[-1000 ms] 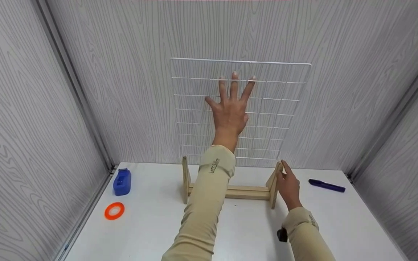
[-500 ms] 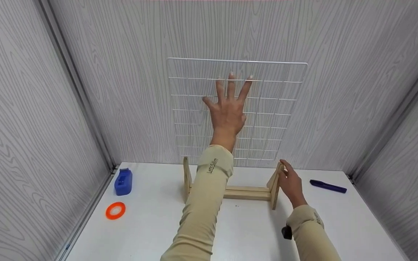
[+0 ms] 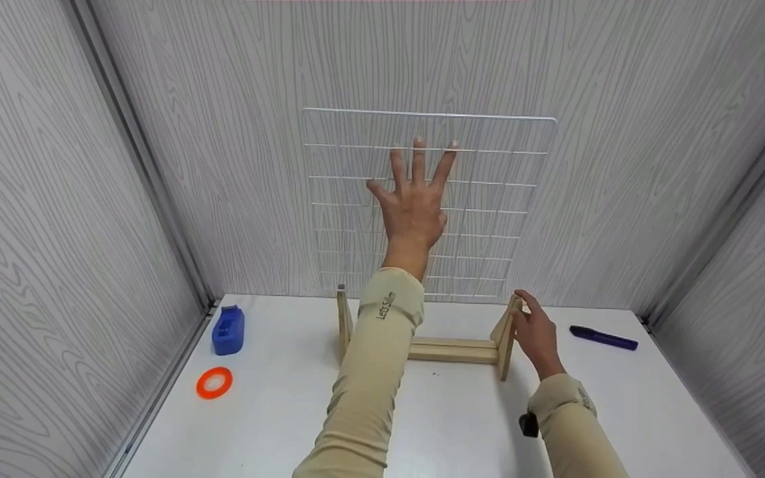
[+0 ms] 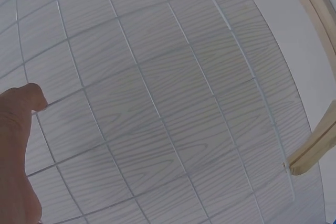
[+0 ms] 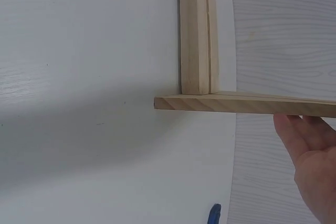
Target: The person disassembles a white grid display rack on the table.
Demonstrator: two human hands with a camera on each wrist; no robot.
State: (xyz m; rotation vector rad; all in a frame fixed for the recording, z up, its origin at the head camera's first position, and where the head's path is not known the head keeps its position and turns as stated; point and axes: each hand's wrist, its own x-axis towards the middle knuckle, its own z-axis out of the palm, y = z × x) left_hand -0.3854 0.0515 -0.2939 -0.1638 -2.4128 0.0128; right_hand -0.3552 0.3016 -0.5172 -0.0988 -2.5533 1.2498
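Note:
A white wire grid panel [image 3: 489, 211] stands close to the back wall, behind a wooden stand [image 3: 455, 350]. The stand has two upright side pieces joined by crossbars. My left hand [image 3: 412, 209] lies over the grid's middle with fingers spread and fingertips at an upper wire. In the left wrist view its thumb [image 4: 34, 97] meets a grid wire. At the stand's right side piece [image 3: 507, 338], my right hand [image 3: 536, 335] touches near the top. The right wrist view shows its fingers [image 5: 291, 129] against that piece's outer face. My left forearm hides part of the crossbar.
A blue tape dispenser [image 3: 228, 332] and an orange tape ring [image 3: 203, 390] lie on the left of the white table [image 3: 276, 431]. A dark blue box-cutter-like tool [image 3: 603, 337] lies at the right. Grained panels [image 3: 621, 166] enclose the back and sides.
The grid and my left hand have shifted slightly left relative to the stand. My right hand stays at the right side piece. The whole view has drifted a little.

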